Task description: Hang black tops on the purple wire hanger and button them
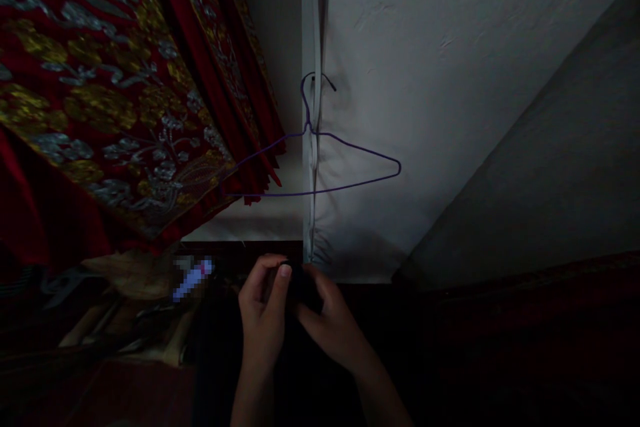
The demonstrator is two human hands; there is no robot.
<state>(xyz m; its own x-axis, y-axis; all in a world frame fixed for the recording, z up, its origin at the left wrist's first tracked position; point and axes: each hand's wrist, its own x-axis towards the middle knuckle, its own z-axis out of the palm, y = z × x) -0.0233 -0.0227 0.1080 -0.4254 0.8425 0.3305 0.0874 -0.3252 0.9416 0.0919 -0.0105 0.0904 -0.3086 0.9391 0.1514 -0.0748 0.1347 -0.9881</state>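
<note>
Both my hands come together low in the middle of the dim view. My left hand [265, 293] is closed, its thumb pressed on a small black thing [294, 271] too dark to name. My right hand [325, 310] curls in from the other side, fingers bent around the same dark thing, its fingertips partly lost in shadow. Above them a thin purple wire hanger [350, 185] hangs by its hook at a pale vertical strip on the wall, and neither hand touches it.
A red cloth [130, 87] embroidered in gold and silver hangs at upper left, overlapping the hanger's left end. White cords [316, 33] run down the pale wall [425, 67]. Clutter with rolled pieces [175, 343] and a blurred bluish object [194, 279] lies at lower left.
</note>
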